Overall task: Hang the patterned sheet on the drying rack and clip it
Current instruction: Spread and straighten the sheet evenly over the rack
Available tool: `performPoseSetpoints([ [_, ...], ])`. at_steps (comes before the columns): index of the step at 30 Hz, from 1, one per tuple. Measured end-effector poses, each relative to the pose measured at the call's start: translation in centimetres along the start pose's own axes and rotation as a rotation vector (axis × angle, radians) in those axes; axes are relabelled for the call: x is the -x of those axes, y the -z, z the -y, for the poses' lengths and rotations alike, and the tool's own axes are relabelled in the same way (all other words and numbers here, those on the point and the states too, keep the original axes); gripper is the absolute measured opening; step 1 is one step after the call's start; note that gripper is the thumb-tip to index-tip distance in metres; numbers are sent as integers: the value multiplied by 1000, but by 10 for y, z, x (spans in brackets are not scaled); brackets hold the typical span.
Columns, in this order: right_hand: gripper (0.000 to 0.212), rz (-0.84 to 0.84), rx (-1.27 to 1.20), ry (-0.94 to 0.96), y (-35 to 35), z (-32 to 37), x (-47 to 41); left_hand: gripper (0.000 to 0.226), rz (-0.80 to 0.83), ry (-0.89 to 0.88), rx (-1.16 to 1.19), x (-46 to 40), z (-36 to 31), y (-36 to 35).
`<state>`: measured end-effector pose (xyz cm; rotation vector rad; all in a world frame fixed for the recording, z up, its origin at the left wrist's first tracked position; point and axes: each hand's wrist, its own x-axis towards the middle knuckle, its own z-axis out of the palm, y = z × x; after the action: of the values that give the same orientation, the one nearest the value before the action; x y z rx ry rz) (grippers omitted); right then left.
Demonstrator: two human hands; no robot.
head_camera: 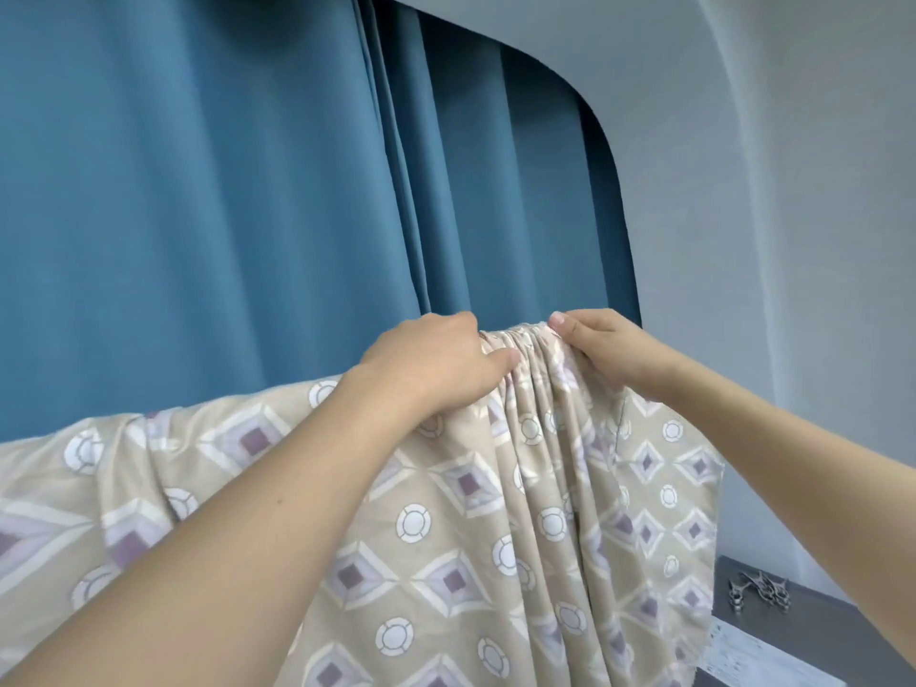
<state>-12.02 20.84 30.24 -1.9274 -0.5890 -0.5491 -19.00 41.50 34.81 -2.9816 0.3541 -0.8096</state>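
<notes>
The patterned sheet (446,538), beige with purple diamonds and white circles, hangs draped in front of me, bunched into tight folds at its top. My left hand (436,369) grips the bunched top edge from the left, fingers curled over it. My right hand (600,344) pinches the same gathered edge from the right. The drying rack's bar is hidden under the fabric. Several metal clips (761,590) lie on a grey surface at the lower right.
A blue curtain (223,190) hangs right behind the sheet. A pale grey wall (793,240) fills the right side. A grey table top (818,632) with a white paper (753,657) sits at the lower right.
</notes>
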Motion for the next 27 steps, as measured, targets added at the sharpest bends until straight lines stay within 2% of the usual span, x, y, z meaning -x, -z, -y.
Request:
performPoseSetpoints([
  [5,45,-186,418,53,0,-10,-26,43,89,39,84,-3,16,8],
  [7,43,-277,560,-104,9,-29,-34,36,91,47,125,-3,19,10],
  [10,36,-278,525,-441,27,-54,-35,27,102,58,122,-5,16,9],
  [12,25,-254,428,-402,30,-54,-37,25,109,57,90,-7,13,6],
  [14,18,-199,183,-259,22,-33,-33,26,112,62,68,-9,10,3],
  [16,24,-36,68,-143,7,-9,-25,26,119,71,70,-10,9,3],
  [18,32,83,109,-68,-6,3,-19,26,130,84,101,-11,9,4],
  [20,36,29,200,19,-9,4,-18,26,146,86,127,-11,11,6],
  [22,38,-103,427,60,-2,-10,-21,27,149,85,131,-10,12,7],
  [23,37,-164,549,30,4,-23,-24,27,148,87,137,-10,12,8],
  [25,34,-253,671,-151,19,-49,-23,27,143,94,158,-8,12,8],
  [27,24,-288,555,-299,29,-64,-22,26,128,97,164,-8,12,8],
])
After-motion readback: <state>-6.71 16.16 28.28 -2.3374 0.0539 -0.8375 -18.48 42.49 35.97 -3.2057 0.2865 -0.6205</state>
